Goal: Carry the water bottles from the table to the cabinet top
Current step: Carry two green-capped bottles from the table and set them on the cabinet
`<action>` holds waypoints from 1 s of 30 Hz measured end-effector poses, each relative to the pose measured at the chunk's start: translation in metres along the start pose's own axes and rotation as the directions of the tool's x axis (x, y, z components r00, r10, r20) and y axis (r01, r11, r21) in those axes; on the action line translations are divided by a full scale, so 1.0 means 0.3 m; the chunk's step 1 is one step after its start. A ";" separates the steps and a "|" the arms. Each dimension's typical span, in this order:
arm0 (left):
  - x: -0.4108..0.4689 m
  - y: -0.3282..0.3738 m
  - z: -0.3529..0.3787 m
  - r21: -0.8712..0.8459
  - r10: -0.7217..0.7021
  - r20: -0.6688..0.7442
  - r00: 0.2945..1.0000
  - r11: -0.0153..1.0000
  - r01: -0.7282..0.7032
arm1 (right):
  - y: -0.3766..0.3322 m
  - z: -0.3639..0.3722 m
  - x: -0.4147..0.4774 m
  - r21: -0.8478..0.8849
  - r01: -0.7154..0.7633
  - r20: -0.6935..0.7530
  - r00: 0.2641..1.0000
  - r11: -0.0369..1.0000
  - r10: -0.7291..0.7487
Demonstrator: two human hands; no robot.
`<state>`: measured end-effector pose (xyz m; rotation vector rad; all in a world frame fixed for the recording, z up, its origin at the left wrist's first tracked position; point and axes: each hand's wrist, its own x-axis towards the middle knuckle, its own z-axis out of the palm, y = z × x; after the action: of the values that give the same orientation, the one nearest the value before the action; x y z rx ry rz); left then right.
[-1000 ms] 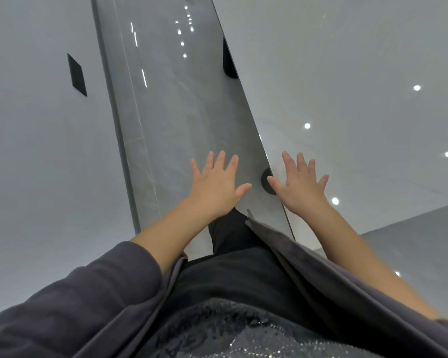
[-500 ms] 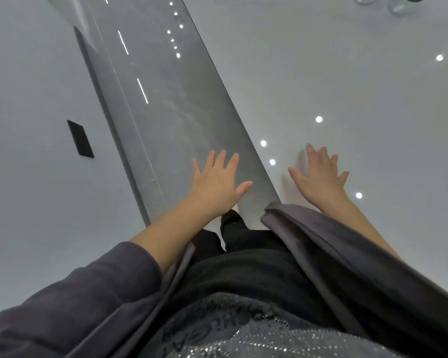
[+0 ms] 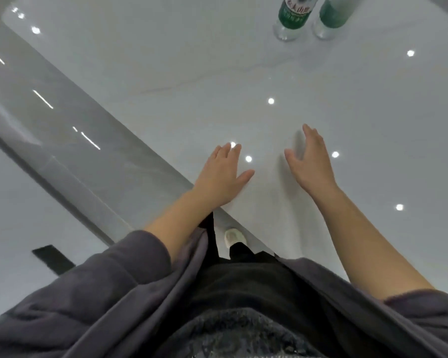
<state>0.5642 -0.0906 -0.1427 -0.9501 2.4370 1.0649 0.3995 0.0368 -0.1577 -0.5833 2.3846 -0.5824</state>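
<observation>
Two clear water bottles with green labels stand side by side at the top edge of the view on a glossy white table (image 3: 192,73): the left bottle (image 3: 292,19) and the right bottle (image 3: 332,18). Their tops are cut off by the frame. My left hand (image 3: 223,174) hovers flat, fingers straight, over the table's near edge. My right hand (image 3: 311,161) is held open over the table, palm turned inward, holding nothing. Both hands are well short of the bottles.
A grey polished floor strip (image 3: 62,125) runs diagonally left of the table. A white surface with a dark rectangle (image 3: 53,258) lies at the lower left. My shoe (image 3: 234,236) shows beside the table edge.
The view has swung toward the table, bringing the two bottles into sight. Both hands now sit over the tabletop, and the right hand has turned its palm inward.
</observation>
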 end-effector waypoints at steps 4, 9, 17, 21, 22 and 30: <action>0.242 -0.023 -0.186 -0.012 0.119 0.073 0.990 0.993 -0.119 | -0.126 -0.032 0.192 0.156 -0.056 -0.132 0.988 0.986 0.077; 0.543 0.049 -0.328 -0.067 0.242 0.063 0.968 0.969 -0.238 | -0.237 -0.087 0.405 0.289 -0.103 -0.240 0.955 0.952 0.176; 0.908 0.160 -0.381 -0.193 0.284 -0.045 0.958 0.938 -0.287 | -0.249 -0.205 0.699 0.492 -0.144 -0.340 0.876 0.858 0.343; 1.001 0.191 -0.387 -0.292 0.316 -0.112 0.942 0.896 -0.335 | -0.213 -0.243 0.803 0.579 -0.052 -0.384 0.863 0.814 0.328; 1.017 0.203 -0.392 -0.316 0.318 -0.118 0.941 0.886 -0.339 | -0.207 -0.250 0.829 0.575 -0.041 -0.388 0.866 0.817 0.316; 1.067 0.262 -0.441 -0.376 0.298 -0.113 0.948 0.870 -0.318 | -0.185 -0.249 0.883 0.565 -0.005 -0.403 0.871 0.825 0.282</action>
<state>0.2741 -0.2927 -0.1775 -0.7081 2.5251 1.7095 0.1757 -0.1287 -0.1941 0.0190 2.4797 -1.4133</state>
